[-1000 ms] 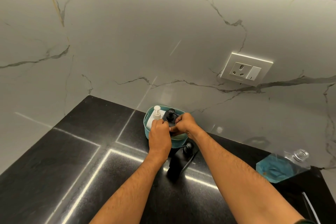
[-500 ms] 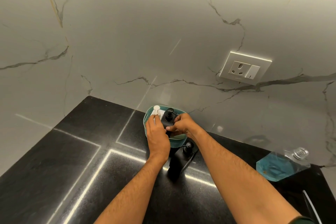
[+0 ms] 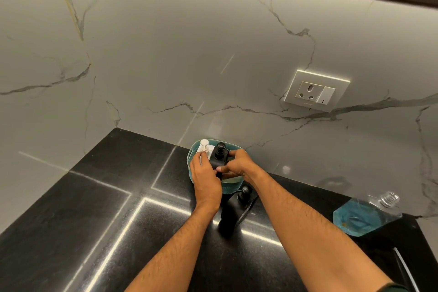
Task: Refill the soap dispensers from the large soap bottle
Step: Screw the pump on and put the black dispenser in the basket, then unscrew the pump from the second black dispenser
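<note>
At the counter's [image 3: 71, 232] back edge, by the wall, sits the basket [image 3: 192, 153]. Both hands, left [image 3: 205, 179] and right [image 3: 239, 165], grip its black dispenser [image 3: 218, 157]; lift straight up, clear of the white dispenser [image 3: 204, 149]. Soap bottle [image 3: 362, 216] lies well apart, right.

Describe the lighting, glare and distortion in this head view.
Head view: a light strip under the cabinet washes the marble wall evenly; bright streaks of glare cross the black countertop; wide-angle distortion bows the wall edges; the black dispenser outside the basket blends into the dark counter.
</note>
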The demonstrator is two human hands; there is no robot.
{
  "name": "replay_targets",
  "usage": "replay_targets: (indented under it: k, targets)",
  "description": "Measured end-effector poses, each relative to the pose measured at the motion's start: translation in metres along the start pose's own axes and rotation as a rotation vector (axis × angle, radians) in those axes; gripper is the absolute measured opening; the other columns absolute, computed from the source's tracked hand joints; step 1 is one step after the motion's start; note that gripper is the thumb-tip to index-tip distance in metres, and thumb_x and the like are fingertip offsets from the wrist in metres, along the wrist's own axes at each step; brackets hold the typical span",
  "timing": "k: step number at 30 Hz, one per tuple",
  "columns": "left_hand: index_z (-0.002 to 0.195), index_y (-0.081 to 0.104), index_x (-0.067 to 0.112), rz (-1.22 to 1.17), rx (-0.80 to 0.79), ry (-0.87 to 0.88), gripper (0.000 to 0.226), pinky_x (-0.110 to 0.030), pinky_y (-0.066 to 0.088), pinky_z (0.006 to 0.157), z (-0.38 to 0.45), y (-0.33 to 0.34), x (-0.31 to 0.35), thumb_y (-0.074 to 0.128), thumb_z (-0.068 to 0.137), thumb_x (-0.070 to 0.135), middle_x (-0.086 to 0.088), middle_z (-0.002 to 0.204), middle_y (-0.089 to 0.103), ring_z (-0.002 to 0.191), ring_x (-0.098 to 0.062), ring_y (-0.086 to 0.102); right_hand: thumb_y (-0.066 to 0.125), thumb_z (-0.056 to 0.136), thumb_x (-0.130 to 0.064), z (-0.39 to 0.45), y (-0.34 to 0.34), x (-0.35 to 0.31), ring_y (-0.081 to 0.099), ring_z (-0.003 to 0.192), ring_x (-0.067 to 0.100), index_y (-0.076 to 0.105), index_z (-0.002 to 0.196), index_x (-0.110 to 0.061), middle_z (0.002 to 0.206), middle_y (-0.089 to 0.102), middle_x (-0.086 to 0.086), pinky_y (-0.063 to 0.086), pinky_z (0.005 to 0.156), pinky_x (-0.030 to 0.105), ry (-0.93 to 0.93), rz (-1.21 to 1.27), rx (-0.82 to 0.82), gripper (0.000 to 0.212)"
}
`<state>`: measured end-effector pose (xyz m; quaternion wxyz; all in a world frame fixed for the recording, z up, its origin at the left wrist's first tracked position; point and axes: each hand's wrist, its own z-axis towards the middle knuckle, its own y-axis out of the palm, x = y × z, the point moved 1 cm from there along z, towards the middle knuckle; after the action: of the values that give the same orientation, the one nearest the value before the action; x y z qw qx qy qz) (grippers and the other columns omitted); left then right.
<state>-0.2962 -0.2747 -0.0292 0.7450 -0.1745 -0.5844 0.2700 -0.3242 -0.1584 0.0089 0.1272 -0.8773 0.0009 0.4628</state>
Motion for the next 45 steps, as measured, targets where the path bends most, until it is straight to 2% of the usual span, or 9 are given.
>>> replay_targets:
  k: [9, 13, 17, 23, 27, 29, 34, 38, 45]
  targets:
    - [0.150, 0.044, 0.008, -0.050, -0.015, -0.041, 0.072, -0.026, 0.033, 0.116, -0.003, -0.008, 0.001, 0.078, 0.087, 0.003, -0.006, 0.146, 0.050, 0.139, -0.020, 0.043, 0.081, 0.082, 0.003, -0.010, -0.007, 0.003, 0.076, 0.092, 0.032, 0.039, 0.149, 0.002, 0.120, 0.069, 0.024, 0.063, 0.084, 0.041, -0.064, -0.026, 0.001, 0.078]
    - [0.148, 0.046, 0.007, -0.070, -0.003, -0.016, 0.065, -0.035, 0.039, 0.119, -0.011, -0.016, 0.007, 0.076, 0.090, 0.007, -0.008, 0.145, 0.053, 0.139, -0.022, 0.045, 0.082, 0.083, -0.002, -0.022, -0.021, 0.001, 0.076, 0.094, 0.030, 0.050, 0.139, 0.004, 0.116, 0.069, 0.021, 0.062, 0.089, 0.039, -0.134, -0.048, 0.056, 0.064]
    - [0.146, 0.049, 0.007, -0.101, 0.012, 0.023, 0.057, -0.042, 0.043, 0.117, -0.025, -0.027, 0.016, 0.071, 0.095, 0.013, -0.009, 0.143, 0.056, 0.138, -0.024, 0.048, 0.074, 0.086, 0.008, -0.042, -0.040, 0.005, 0.070, 0.095, 0.025, 0.063, 0.121, 0.007, 0.107, 0.068, 0.019, 0.062, 0.085, 0.037, -0.260, -0.072, 0.158, 0.037]
    - [0.133, 0.058, 0.009, -0.125, -0.020, 0.051, 0.039, -0.035, 0.048, 0.104, -0.056, -0.037, 0.022, 0.069, 0.098, 0.022, -0.006, 0.128, 0.063, 0.124, -0.022, 0.057, 0.062, 0.082, 0.019, -0.074, -0.068, 0.026, 0.070, 0.104, 0.031, 0.071, 0.111, 0.006, 0.106, 0.073, 0.022, 0.058, 0.095, 0.045, -0.341, -0.197, 0.298, 0.033]
    - [0.133, 0.060, 0.010, -0.138, -0.081, 0.019, 0.036, -0.027, 0.044, 0.102, -0.080, -0.035, 0.020, 0.065, 0.100, 0.023, -0.002, 0.128, 0.064, 0.123, -0.018, 0.057, 0.051, 0.083, 0.026, -0.089, -0.079, 0.048, 0.067, 0.111, 0.035, 0.068, 0.117, 0.008, 0.114, 0.070, 0.025, 0.055, 0.098, 0.040, -0.332, -0.296, 0.265, 0.042]
    - [0.134, 0.060, 0.011, -0.140, -0.115, 0.002, 0.034, -0.030, 0.045, 0.104, -0.089, -0.032, 0.018, 0.062, 0.101, 0.021, -0.002, 0.128, 0.064, 0.123, -0.018, 0.058, 0.048, 0.080, 0.027, -0.094, -0.080, 0.059, 0.065, 0.114, 0.034, 0.066, 0.124, 0.005, 0.120, 0.068, 0.023, 0.054, 0.095, 0.036, -0.323, -0.378, 0.225, 0.051]
    - [0.138, 0.057, 0.014, -0.163, -0.231, -0.050, 0.041, -0.034, 0.046, 0.106, -0.108, -0.026, 0.007, 0.060, 0.098, 0.021, 0.005, 0.128, 0.061, 0.121, -0.013, 0.056, 0.066, 0.079, 0.017, -0.103, -0.073, 0.080, 0.060, 0.123, 0.024, 0.056, 0.143, -0.010, 0.132, 0.062, 0.013, 0.053, 0.099, 0.031, -0.373, -0.568, 0.085, 0.070]
    - [0.125, 0.060, 0.023, -0.156, -0.360, -0.063, 0.038, -0.034, 0.051, 0.096, -0.116, -0.020, 0.000, 0.063, 0.087, 0.026, 0.011, 0.114, 0.061, 0.110, -0.012, 0.059, 0.074, 0.074, 0.011, -0.106, -0.064, 0.085, 0.063, 0.117, 0.014, 0.063, 0.137, -0.014, 0.126, 0.069, 0.006, 0.048, 0.098, 0.021, -0.512, -0.595, 0.053, 0.068]
    - [0.124, 0.056, 0.031, -0.149, -0.415, 0.002, 0.046, -0.027, 0.051, 0.094, -0.112, -0.012, 0.002, 0.075, 0.082, 0.037, 0.013, 0.115, 0.062, 0.107, -0.005, 0.059, 0.069, 0.075, 0.013, -0.104, -0.061, 0.089, 0.066, 0.111, 0.014, 0.068, 0.127, -0.016, 0.117, 0.072, 0.002, 0.054, 0.100, 0.035, -0.577, -0.572, 0.105, 0.060]
